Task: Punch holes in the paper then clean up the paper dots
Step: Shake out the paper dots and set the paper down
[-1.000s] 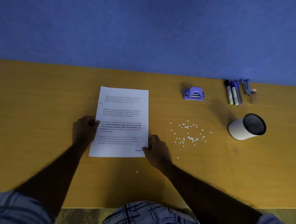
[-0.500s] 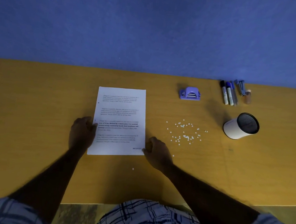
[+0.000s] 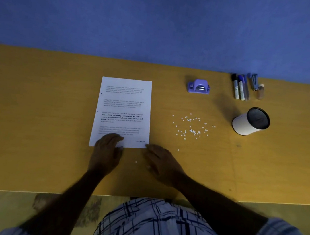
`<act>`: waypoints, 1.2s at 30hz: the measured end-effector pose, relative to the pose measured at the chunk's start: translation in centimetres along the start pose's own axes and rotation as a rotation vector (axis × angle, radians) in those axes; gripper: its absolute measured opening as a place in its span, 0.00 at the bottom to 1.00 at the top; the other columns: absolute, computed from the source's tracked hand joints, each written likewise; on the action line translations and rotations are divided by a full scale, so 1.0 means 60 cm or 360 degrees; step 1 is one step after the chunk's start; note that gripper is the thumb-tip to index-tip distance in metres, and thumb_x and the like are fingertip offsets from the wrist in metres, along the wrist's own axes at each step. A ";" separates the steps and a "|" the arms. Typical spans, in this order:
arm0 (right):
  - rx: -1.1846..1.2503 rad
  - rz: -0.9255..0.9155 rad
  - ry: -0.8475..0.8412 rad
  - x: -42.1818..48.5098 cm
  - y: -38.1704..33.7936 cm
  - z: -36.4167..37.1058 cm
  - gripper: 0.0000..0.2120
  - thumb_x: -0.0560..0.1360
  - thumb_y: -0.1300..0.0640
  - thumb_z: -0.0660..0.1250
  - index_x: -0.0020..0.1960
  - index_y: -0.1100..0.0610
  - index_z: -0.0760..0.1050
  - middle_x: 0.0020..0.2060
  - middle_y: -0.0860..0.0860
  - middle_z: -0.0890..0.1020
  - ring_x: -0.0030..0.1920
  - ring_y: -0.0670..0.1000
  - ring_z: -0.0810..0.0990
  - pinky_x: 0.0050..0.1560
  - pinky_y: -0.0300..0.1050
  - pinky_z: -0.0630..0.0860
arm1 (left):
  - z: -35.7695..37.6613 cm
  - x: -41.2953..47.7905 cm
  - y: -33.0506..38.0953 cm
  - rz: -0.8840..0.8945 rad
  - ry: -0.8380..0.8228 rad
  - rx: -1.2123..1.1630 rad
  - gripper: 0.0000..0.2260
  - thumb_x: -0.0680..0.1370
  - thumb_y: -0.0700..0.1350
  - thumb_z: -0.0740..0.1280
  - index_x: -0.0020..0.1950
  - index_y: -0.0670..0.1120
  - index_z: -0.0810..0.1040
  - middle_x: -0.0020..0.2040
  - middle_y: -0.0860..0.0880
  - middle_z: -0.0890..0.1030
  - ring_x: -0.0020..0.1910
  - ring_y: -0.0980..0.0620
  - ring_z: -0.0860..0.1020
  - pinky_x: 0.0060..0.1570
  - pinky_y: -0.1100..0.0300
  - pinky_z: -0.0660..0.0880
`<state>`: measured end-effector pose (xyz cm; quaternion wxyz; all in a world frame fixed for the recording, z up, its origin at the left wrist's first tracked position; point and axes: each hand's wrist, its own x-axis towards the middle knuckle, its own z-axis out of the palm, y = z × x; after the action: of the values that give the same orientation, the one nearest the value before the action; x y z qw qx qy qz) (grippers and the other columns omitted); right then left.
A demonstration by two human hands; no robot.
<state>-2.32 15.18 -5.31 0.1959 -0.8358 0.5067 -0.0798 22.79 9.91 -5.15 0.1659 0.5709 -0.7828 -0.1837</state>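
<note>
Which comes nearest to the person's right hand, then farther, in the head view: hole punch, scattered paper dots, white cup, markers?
From the right hand:
1. Paper dots, just beyond it, to the right.
2. Hole punch, farther back.
3. White cup, far right.
4. Markers, back right corner.

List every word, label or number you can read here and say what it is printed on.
"way of living. Defined by a slower pace. It is centered": bold lines mid-sheet on the paper, read with some doubt.
Rest of its paragraphs: too small and blurred.
Stamp-like word at the sheet's lower right corner: unreadable.
Markers: label print too small.
Hole punch and white cup: no text visible.
</note>
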 end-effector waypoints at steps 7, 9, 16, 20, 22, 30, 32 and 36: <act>-0.0322 -0.0246 -0.0262 -0.016 -0.007 0.029 0.34 0.79 0.38 0.57 0.79 0.51 0.53 0.80 0.54 0.46 0.79 0.56 0.43 0.76 0.63 0.41 | 0.007 -0.025 0.014 -0.0012 0.0001 0.0046 0.14 0.73 0.45 0.66 0.57 0.43 0.80 0.59 0.43 0.79 0.61 0.42 0.76 0.60 0.46 0.70; -0.0353 -0.0281 -0.0247 -0.015 -0.013 0.039 0.35 0.79 0.37 0.56 0.79 0.52 0.53 0.80 0.54 0.45 0.79 0.56 0.42 0.75 0.66 0.42 | 0.005 -0.025 0.018 0.0006 -0.0007 0.0069 0.14 0.73 0.44 0.66 0.56 0.43 0.80 0.59 0.43 0.79 0.61 0.42 0.76 0.60 0.47 0.70; -0.0517 -0.0070 -0.0126 -0.031 0.006 0.033 0.34 0.78 0.36 0.54 0.79 0.52 0.55 0.80 0.56 0.47 0.79 0.59 0.44 0.73 0.70 0.41 | 0.001 -0.026 0.027 0.0038 -0.0068 0.0114 0.15 0.75 0.49 0.61 0.56 0.43 0.80 0.59 0.44 0.79 0.62 0.42 0.75 0.60 0.47 0.70; -0.0554 0.0287 -0.0123 -0.047 0.042 0.005 0.33 0.79 0.35 0.51 0.78 0.51 0.58 0.79 0.58 0.51 0.79 0.61 0.47 0.72 0.73 0.46 | 0.011 -0.023 0.037 0.0066 -0.0145 0.0138 0.17 0.75 0.52 0.58 0.55 0.44 0.79 0.60 0.44 0.78 0.62 0.43 0.75 0.60 0.46 0.70; -0.0527 0.0465 -0.0116 -0.054 0.061 -0.010 0.33 0.79 0.34 0.49 0.78 0.50 0.57 0.79 0.58 0.49 0.79 0.62 0.46 0.72 0.73 0.46 | 0.019 -0.023 0.044 0.0097 -0.0157 0.0145 0.16 0.76 0.52 0.58 0.55 0.45 0.78 0.60 0.44 0.77 0.61 0.43 0.75 0.60 0.46 0.69; -0.0235 0.0766 0.0044 -0.073 0.119 -0.040 0.37 0.78 0.31 0.47 0.80 0.50 0.44 0.80 0.52 0.43 0.79 0.54 0.39 0.74 0.66 0.37 | 0.043 -0.007 0.073 0.0275 -0.0185 0.0180 0.14 0.76 0.50 0.60 0.56 0.45 0.78 0.61 0.45 0.77 0.63 0.44 0.73 0.62 0.48 0.65; -0.0193 0.0743 0.0052 -0.078 0.126 -0.039 0.39 0.78 0.30 0.47 0.80 0.51 0.44 0.80 0.52 0.43 0.79 0.54 0.39 0.75 0.65 0.38 | 0.045 0.003 0.084 0.0316 -0.0190 0.0176 0.14 0.77 0.51 0.59 0.56 0.45 0.78 0.61 0.45 0.77 0.63 0.43 0.74 0.62 0.48 0.65; -0.0157 0.0715 0.0087 -0.083 0.133 -0.032 0.38 0.77 0.29 0.48 0.79 0.47 0.39 0.80 0.51 0.43 0.79 0.54 0.39 0.74 0.64 0.37 | 0.049 0.032 0.108 0.0335 -0.0245 0.0166 0.17 0.77 0.52 0.60 0.59 0.44 0.78 0.63 0.43 0.77 0.65 0.42 0.73 0.65 0.45 0.65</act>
<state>-11.82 15.83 -6.51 0.1540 -0.7081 0.6884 -0.0319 15.45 10.16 -4.55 0.0939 0.4777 -0.8573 -0.1675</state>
